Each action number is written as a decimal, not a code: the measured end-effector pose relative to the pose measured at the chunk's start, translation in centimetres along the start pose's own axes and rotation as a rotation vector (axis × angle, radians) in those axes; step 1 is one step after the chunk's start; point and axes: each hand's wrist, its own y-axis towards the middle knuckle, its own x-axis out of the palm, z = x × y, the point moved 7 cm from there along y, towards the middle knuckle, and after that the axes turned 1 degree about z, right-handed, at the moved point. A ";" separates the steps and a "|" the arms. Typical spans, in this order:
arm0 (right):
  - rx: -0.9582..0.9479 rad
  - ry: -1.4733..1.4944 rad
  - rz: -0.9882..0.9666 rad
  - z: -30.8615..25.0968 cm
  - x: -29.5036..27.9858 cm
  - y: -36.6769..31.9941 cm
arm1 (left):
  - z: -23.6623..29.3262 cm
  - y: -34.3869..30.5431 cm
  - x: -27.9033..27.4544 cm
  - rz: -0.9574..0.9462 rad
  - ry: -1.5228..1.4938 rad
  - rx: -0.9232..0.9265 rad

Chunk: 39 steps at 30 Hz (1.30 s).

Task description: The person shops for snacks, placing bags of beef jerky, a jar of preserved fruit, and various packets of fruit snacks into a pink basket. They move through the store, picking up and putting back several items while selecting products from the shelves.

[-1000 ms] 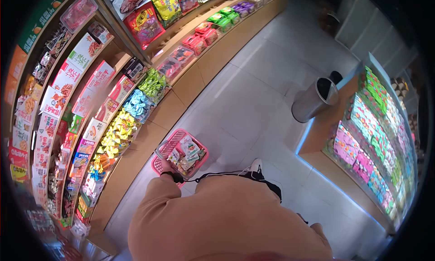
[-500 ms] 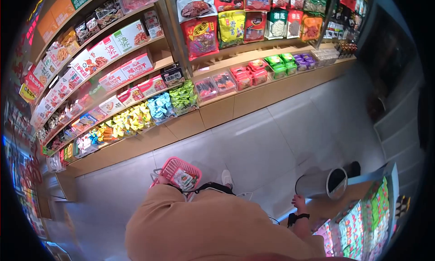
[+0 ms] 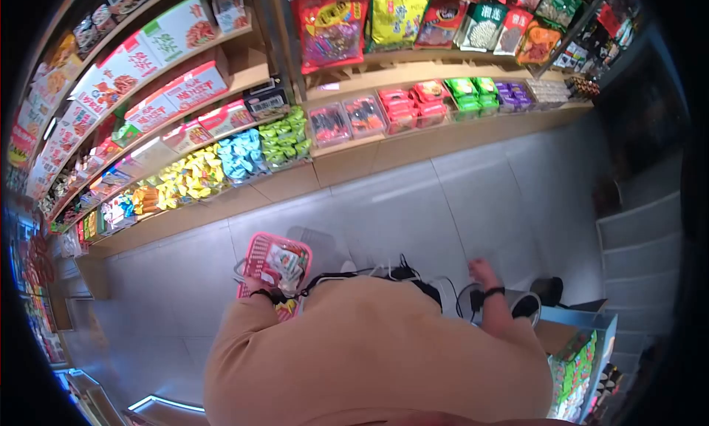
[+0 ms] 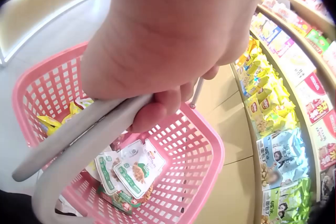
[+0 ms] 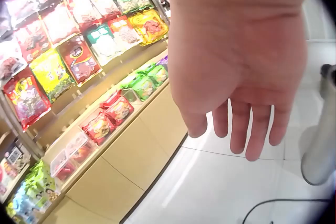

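My left hand (image 4: 173,40) grips the grey handles (image 4: 86,148) of a pink plastic basket (image 4: 214,145), its fingers curled round them from above. Inside the basket lie white-and-green snack packets (image 4: 135,170) and a few yellow packets (image 4: 50,124). In the head view, the basket (image 3: 255,252) hangs at my left side over the grey floor. My right hand (image 5: 239,71) holds nothing; its fingers hang down straight and slightly spread over the floor. The head view places this right hand (image 3: 484,273) out to my right, beside a metal bin (image 3: 526,308).
Curved shelves ahead and left carry boxed snacks (image 3: 173,38) and piles of yellow packets (image 3: 193,176). Bagged snacks (image 3: 332,28) hang above a low ledge with red packets (image 3: 410,107). A display of green packets (image 3: 577,374) stands at lower right. A cable (image 5: 283,201) crosses the right wrist view.
My view has turned left, so the shelves now lie ahead and the bin has swung to my right. The right hand has come forward into view. The basket stays in my left hand.
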 end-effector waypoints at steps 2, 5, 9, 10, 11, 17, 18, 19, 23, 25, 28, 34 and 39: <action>-0.011 -0.175 -0.023 -7.3 -0.1 2.1 | -1.0 -0.6 0.9 0.022 -0.016 0.004; -0.155 -0.371 -0.059 -15.9 1.3 10.3 | -2.0 -1.7 2.8 -0.082 -0.017 0.032; -0.519 -0.659 -0.014 -30.7 3.7 21.0 | -2.8 -4.2 6.1 -0.136 -0.031 0.082; -0.590 -0.670 0.017 -35.7 4.1 21.2 | -2.8 -7.0 7.4 -0.145 -0.070 0.081; -0.595 -0.654 0.006 -39.5 4.6 23.5 | -3.3 -8.5 7.8 -0.120 -0.060 0.096; -0.792 -0.555 -0.010 -60.4 6.3 27.2 | -5.0 -16.1 12.4 0.004 -0.038 0.103; -0.815 -0.553 -0.021 -61.7 7.5 30.0 | -5.1 -18.3 13.7 -0.004 -0.002 0.112; -0.845 -0.547 -0.026 -63.1 9.0 33.0 | -5.4 -20.0 14.7 0.039 -0.006 0.150; -0.872 -0.725 -0.036 -67.0 13.9 38.5 | -6.1 -23.7 14.3 0.170 0.001 0.146; -0.861 -0.859 -0.060 -67.9 16.0 40.4 | -6.8 -26.2 15.8 0.250 -0.033 0.158; -0.904 -0.965 -0.057 -68.5 18.5 41.6 | -8.5 -27.8 16.7 0.234 -0.156 0.172; -0.821 -1.049 -0.027 -69.3 19.7 40.7 | -10.6 -31.6 21.4 0.194 -0.217 0.073; -0.799 -1.091 -0.003 -70.1 19.8 40.7 | -11.7 -31.6 23.7 0.085 -0.249 0.014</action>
